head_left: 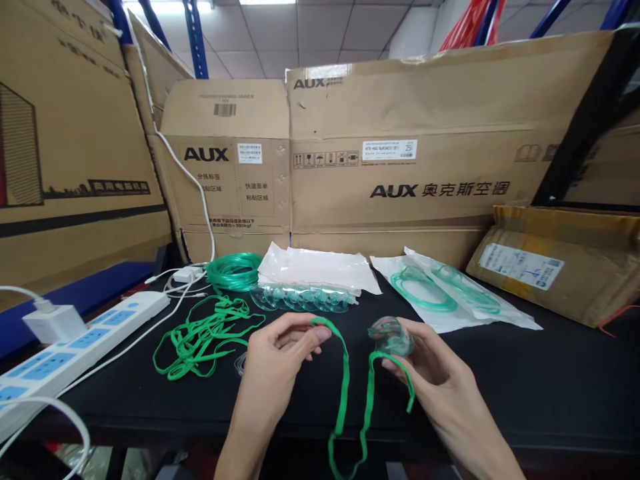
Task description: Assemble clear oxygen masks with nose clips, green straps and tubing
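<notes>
Between the thumb and fingers of my left hand (287,350) is one end of a green elastic strap (345,373). The strap hangs in a loop below both hands and rises to a clear oxygen mask (395,337). My right hand (440,373) is closed around the mask, and the strap's other end dangles beside its thumb. Left of my left hand lies a tangled pile of green straps (200,340). A row of clear masks (305,299) lies just beyond the hands, at the front of a stack of white pouches (320,267).
Coiled green tubing (234,272) sits at the back left. Two white pouches with tubing (450,293) lie at back right, near a taped carton (560,260). A power strip (85,340) with white cables runs along the left. Large cardboard boxes (425,100) wall the black table's rear.
</notes>
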Tool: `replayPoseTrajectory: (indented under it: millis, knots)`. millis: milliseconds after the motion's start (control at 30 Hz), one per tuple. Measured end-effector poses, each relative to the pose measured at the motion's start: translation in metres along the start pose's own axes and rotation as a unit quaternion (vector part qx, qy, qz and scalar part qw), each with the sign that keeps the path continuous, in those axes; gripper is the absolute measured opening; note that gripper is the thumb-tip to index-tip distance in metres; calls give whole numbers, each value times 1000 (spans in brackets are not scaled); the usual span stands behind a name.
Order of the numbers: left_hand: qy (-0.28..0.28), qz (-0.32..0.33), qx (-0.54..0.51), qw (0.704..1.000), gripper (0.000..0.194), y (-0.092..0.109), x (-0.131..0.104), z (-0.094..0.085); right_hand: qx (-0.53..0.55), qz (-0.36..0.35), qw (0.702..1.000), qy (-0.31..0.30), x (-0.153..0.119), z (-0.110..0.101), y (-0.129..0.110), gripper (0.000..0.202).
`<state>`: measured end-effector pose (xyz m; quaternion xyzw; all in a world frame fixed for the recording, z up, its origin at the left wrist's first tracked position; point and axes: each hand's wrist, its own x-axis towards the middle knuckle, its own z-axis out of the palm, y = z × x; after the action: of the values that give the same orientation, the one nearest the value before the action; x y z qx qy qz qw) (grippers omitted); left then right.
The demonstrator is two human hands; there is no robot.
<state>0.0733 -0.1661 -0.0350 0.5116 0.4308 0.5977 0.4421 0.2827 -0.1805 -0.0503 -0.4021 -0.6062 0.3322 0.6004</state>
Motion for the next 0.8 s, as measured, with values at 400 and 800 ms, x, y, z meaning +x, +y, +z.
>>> replayPoseTrajectory:
  millis: [400,800]
  knots:
    - [4,16,-39,999,17,-7,-14,17,128,52,987,-81,-3,13,-3,26]
    - [-19,140,24,990,12,-8,-16,18,166,60,982,-61,-1,18,-7,34]
